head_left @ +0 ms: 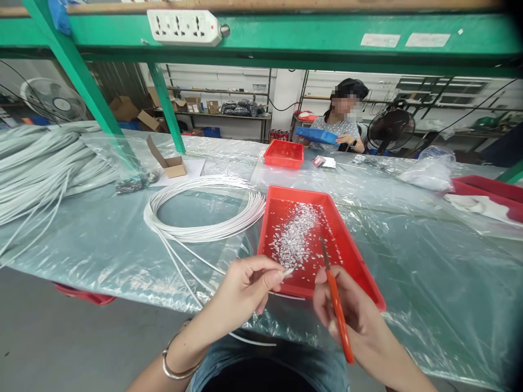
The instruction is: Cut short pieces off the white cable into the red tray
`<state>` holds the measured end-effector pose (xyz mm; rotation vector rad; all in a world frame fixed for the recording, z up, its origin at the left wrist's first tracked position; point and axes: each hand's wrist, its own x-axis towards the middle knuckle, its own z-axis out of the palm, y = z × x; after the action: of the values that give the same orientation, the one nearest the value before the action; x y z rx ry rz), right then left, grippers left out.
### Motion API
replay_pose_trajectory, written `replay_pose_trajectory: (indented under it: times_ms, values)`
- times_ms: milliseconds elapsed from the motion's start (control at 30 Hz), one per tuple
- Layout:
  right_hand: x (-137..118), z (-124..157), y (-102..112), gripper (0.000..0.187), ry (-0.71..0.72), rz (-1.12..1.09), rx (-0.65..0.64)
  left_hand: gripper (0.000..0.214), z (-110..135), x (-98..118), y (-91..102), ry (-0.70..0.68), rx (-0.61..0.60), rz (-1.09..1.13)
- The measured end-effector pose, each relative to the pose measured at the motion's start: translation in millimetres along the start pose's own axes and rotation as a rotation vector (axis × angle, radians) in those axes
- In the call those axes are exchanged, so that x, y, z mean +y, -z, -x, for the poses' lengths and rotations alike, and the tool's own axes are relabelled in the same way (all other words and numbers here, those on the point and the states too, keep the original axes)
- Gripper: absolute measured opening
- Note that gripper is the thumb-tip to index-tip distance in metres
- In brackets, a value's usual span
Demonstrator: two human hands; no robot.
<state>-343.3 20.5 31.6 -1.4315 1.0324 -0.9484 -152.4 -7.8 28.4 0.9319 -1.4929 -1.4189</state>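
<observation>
My left hand (255,280) pinches the end of a white cable (289,271) between thumb and fingers, over the near edge of a red tray (355,247). Small silvery-white scraps (296,234) lie scattered in that tray. In my right hand (347,299) is a pair of orange-handled pliers or cutters (335,305), pointing away from me; its exact kind I cannot make out. The tool's tip is apart from the cable end. A coil of white cable (206,237) rests on the table left of the tray, with loose strands running toward my lap.
A large heap of white cables (49,163) covers the left side. Behind stand a small cardboard box (175,166) and a second red tray (284,154). A green frame with a power strip (183,27) crosses above. Across the table a person (341,120) holds a blue tray (316,135).
</observation>
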Motion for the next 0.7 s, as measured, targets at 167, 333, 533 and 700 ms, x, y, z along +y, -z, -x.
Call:
replay_pose_trajectory:
  times_ms: [167, 333, 533, 700]
  values:
    - [-7.0, -24.0, -17.0, 0.033, 0.249, -0.111, 0.125, 0.03, 4.0, -4.2, 0.3, 0.031, -0.09, -0.12]
    - [-7.2, -32.5, -22.2, 0.044, -0.001, -0.47, 0.113, 0.037, 5.2, -2.2, 3.7, 0.064, -0.13, -0.155]
    - [3.6, -33.1, -18.8, 0.039, -0.026, -0.537, 0.066, 0.032, 0.5, -5.0, 1.5, -0.057, -0.046, -0.213]
    - [-8.4, -28.8, -34.9, 0.033, 0.224, -0.188, 0.474, 0.024, -4.1, -9.4, -4.2, -0.115, 0.065, -0.295]
